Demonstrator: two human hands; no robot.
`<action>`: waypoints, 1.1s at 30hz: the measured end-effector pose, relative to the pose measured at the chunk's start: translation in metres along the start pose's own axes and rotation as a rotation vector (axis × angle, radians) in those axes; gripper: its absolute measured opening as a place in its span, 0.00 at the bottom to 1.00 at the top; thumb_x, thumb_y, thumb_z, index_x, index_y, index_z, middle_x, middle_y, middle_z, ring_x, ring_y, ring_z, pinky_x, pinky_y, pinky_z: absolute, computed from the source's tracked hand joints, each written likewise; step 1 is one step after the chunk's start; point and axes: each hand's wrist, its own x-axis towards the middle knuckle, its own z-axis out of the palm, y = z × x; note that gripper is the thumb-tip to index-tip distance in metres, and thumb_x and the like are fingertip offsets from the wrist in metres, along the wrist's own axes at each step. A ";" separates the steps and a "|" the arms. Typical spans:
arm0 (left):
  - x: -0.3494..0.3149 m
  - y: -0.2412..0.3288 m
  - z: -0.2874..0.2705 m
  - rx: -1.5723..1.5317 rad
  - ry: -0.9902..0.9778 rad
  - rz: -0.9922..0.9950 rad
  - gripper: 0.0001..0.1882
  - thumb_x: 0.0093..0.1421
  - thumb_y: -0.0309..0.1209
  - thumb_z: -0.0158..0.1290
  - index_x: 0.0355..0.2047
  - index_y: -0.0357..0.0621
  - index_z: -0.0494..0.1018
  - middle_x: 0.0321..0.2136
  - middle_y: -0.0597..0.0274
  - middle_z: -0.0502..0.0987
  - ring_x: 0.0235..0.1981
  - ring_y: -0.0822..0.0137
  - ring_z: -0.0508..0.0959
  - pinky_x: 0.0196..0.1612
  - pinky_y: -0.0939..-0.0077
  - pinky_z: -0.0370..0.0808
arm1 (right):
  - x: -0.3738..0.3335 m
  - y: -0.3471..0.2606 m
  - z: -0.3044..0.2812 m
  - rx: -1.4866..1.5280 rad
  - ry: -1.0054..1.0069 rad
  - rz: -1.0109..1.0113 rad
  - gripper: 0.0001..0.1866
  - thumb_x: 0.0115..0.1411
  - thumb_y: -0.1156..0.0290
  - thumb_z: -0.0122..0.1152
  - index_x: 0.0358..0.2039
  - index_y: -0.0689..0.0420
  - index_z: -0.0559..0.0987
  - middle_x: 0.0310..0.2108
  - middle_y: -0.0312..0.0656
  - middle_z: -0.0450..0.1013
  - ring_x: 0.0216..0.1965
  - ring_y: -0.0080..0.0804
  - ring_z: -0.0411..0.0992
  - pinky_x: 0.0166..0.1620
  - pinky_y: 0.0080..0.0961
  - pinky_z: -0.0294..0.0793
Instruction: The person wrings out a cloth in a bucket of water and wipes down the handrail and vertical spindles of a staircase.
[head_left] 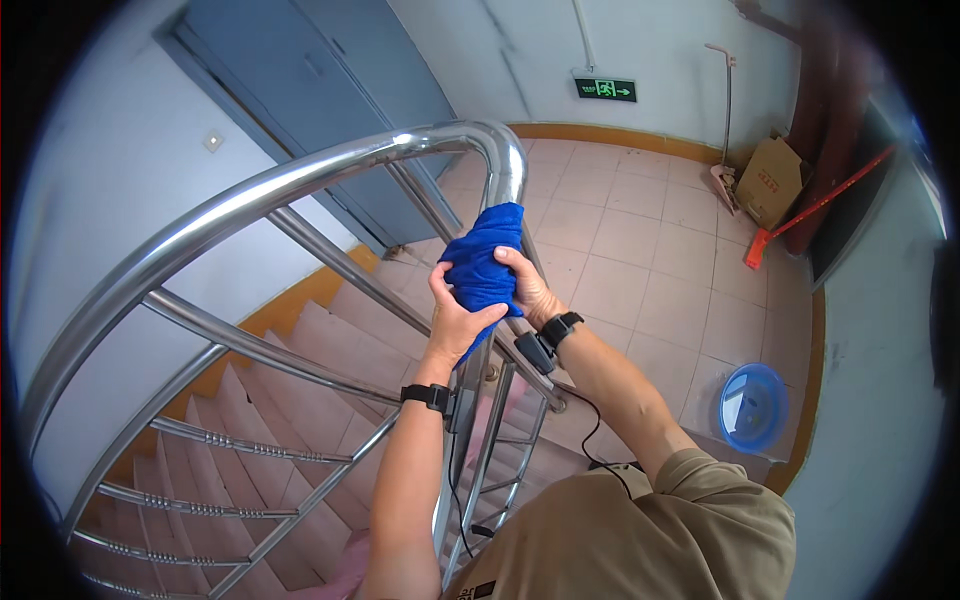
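A blue cloth [484, 262] is wrapped around the shiny metal handrail [507, 165], just below its bend. My left hand [457, 318] grips the cloth from the left, thumb across its lower part and fingers curled round its side. On the right side, my right hand [530, 285] closes round the same cloth with the thumb pressed on top. The stretch of rail beneath the cloth is hidden. Both wrists wear black straps, and a dark box-shaped device [534, 352] sits by the right one with a thin cable running down.
Pink stairs [290, 400] descend at the left behind the metal balusters. On the tiled landing [640, 230] stand a blue basin [752, 408] with liquid, a cardboard box [770, 182], a long-handled dustpan [724, 185] and a red-handled tool [757, 248]. A grey door [300, 90] is at the back.
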 end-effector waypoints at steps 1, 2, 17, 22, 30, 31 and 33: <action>0.000 -0.018 -0.005 -0.225 -0.034 0.008 0.56 0.45 0.39 0.75 0.64 0.44 0.47 0.55 0.40 0.69 0.54 0.51 0.76 0.57 0.58 0.75 | -0.002 0.007 0.005 -0.022 -0.023 0.023 0.26 0.60 0.62 0.66 0.55 0.63 0.74 0.46 0.47 0.78 0.45 0.37 0.78 0.54 0.37 0.79; 0.001 -0.027 -0.004 -0.335 -0.059 -0.016 0.56 0.46 0.40 0.75 0.64 0.43 0.47 0.54 0.42 0.68 0.52 0.56 0.76 0.56 0.64 0.76 | -0.007 0.012 0.006 -0.130 0.039 -0.023 0.26 0.60 0.63 0.63 0.56 0.63 0.73 0.47 0.47 0.78 0.45 0.37 0.78 0.53 0.35 0.80; -0.102 -0.004 0.015 0.544 0.276 -0.130 0.54 0.44 0.41 0.73 0.66 0.38 0.55 0.53 0.36 0.72 0.53 0.39 0.76 0.52 0.51 0.75 | -0.071 0.059 0.031 -1.411 0.313 -0.393 0.52 0.50 0.61 0.75 0.68 0.65 0.55 0.65 0.64 0.56 0.68 0.61 0.55 0.68 0.47 0.57; -0.108 -0.016 0.022 0.780 0.297 0.177 0.56 0.50 0.28 0.67 0.73 0.42 0.44 0.60 0.22 0.59 0.58 0.28 0.68 0.57 0.43 0.71 | -0.041 0.046 0.042 -1.628 0.434 -0.549 0.65 0.48 0.62 0.75 0.72 0.70 0.37 0.68 0.76 0.40 0.69 0.77 0.42 0.71 0.52 0.51; -0.059 0.009 0.027 0.650 0.301 0.199 0.53 0.50 0.30 0.67 0.72 0.46 0.48 0.57 0.27 0.64 0.54 0.30 0.71 0.52 0.44 0.74 | 0.000 0.002 0.047 -1.939 0.368 -0.803 0.53 0.47 0.65 0.69 0.72 0.61 0.54 0.68 0.75 0.40 0.68 0.81 0.42 0.69 0.64 0.48; -0.051 0.014 0.029 0.647 0.297 0.195 0.53 0.50 0.30 0.67 0.72 0.46 0.48 0.57 0.27 0.64 0.54 0.30 0.71 0.52 0.44 0.74 | 0.006 -0.007 0.048 -1.995 0.328 -0.854 0.51 0.46 0.65 0.69 0.70 0.60 0.58 0.68 0.73 0.42 0.68 0.80 0.43 0.69 0.65 0.48; -0.032 0.022 0.033 0.614 0.278 0.170 0.53 0.50 0.30 0.67 0.72 0.47 0.48 0.57 0.30 0.65 0.53 0.31 0.73 0.51 0.45 0.75 | 0.020 -0.023 0.047 -2.021 0.308 -0.890 0.38 0.46 0.63 0.68 0.60 0.58 0.74 0.66 0.69 0.49 0.68 0.74 0.47 0.70 0.65 0.44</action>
